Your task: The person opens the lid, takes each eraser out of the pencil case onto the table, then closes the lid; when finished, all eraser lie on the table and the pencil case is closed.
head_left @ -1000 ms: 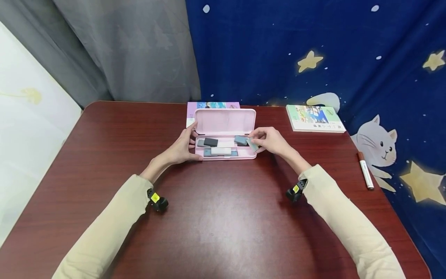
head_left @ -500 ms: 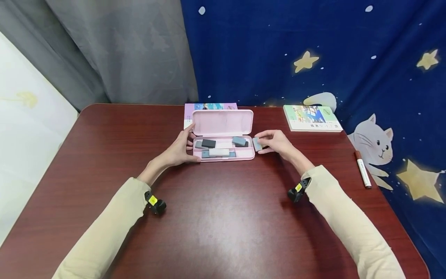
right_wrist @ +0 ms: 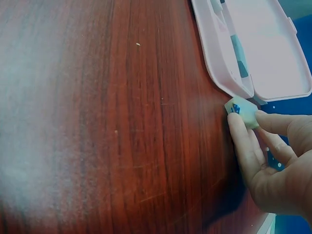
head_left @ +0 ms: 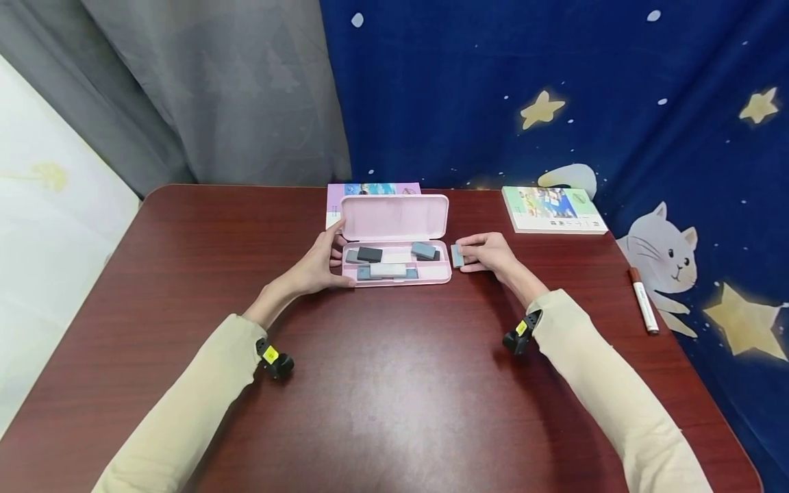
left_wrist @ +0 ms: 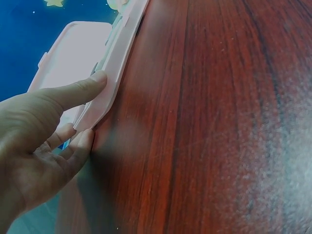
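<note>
A pink pencil case (head_left: 428, 278) stands with its lid raised, several grey, black, blue and white erasers in its compartments. Around its left end my left hand (head_left: 317, 263) holds on; in the left wrist view the thumb (left_wrist: 80, 91) lies on the rim and the other fingers reach round the end. My right hand (head_left: 489, 253) pinches a small pale blue-green eraser (head_left: 457, 256) just right of the case. The right wrist view shows this eraser (right_wrist: 243, 111) between thumb and fingers, with a blue print on it, close by the case's corner.
Behind the raised lid lies a purple book (head_left: 335, 200), partly covered. A green-and-white book (head_left: 555, 211) rests at the table's back right, and a brown-capped marker (head_left: 644, 301) near the right edge. Curtains hang behind the wooden table (head_left: 394, 383).
My right hand has moved the eraser from over the case's right compartment outward to the table at its right side. The left hand keeps its place on the case.
</note>
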A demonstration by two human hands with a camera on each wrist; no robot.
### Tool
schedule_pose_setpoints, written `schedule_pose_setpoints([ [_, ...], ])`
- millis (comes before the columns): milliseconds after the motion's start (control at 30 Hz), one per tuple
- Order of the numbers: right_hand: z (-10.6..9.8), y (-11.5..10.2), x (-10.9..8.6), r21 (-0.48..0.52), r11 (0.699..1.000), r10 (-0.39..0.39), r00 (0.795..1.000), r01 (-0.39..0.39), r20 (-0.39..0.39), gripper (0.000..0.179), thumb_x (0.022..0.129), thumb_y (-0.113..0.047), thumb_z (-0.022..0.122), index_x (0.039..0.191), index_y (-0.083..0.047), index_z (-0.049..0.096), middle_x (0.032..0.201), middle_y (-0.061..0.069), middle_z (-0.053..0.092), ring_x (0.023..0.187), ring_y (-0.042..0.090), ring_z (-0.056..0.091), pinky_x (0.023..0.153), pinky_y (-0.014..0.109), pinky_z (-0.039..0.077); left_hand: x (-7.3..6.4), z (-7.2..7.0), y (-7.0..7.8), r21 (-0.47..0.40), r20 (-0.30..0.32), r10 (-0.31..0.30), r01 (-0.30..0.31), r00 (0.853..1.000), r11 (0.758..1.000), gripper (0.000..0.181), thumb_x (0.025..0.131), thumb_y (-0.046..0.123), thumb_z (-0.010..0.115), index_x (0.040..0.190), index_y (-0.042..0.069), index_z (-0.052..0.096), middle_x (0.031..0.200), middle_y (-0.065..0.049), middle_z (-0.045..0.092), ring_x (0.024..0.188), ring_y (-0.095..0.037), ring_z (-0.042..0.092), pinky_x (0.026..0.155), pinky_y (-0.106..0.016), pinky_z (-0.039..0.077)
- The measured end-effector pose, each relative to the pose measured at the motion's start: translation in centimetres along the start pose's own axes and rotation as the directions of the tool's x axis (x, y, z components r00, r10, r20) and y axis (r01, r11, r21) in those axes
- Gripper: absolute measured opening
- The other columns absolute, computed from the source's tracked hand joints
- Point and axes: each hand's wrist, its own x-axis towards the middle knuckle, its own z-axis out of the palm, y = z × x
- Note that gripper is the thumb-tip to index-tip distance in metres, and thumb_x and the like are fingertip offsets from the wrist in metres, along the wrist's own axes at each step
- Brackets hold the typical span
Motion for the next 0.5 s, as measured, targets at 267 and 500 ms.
schedule_pose_setpoints([
  [267, 0.13, -0.14, 0.24, -0.017, 1.0, -0.004, 1.0, 0.004, -0.026, 0.036, 0.092, 0.004, 0.059, 0.126, 0.015, 0.053, 0.083, 0.01, 0.065, 0.067, 0.013, 0.065, 0.069, 0.034, 0.058, 0.04, 0.01, 0.04, -0.017, 0.002, -0.007, 0.007, 1.0, 1.0, 0.121, 0.067, 0.005, 0.088, 0.155, 0.011, 0.006, 0.126, -0.021, 0.035, 0.105, -0.031, 0.043, 0.094, -0.045, 0.047],
  [500, 0.58, 0.04, 0.32, -0.071, 0.997, -0.031, 0.997, 0.027, -0.066, 0.031, 0.093, 0.003, 0.059, 0.122, 0.014, 0.057, 0.09, 0.015, 0.064, 0.067, 0.013, 0.065, 0.068, 0.033, 0.058, -0.13, 0.0, 0.01, -0.017, -0.005, -0.001, 0.001, 1.0, 1.0, 0.121, 0.066, 0.003, 0.089, 0.155, 0.01, 0.006, 0.126, -0.022, 0.036, 0.106, -0.032, 0.044, 0.094, -0.046, 0.047],
])
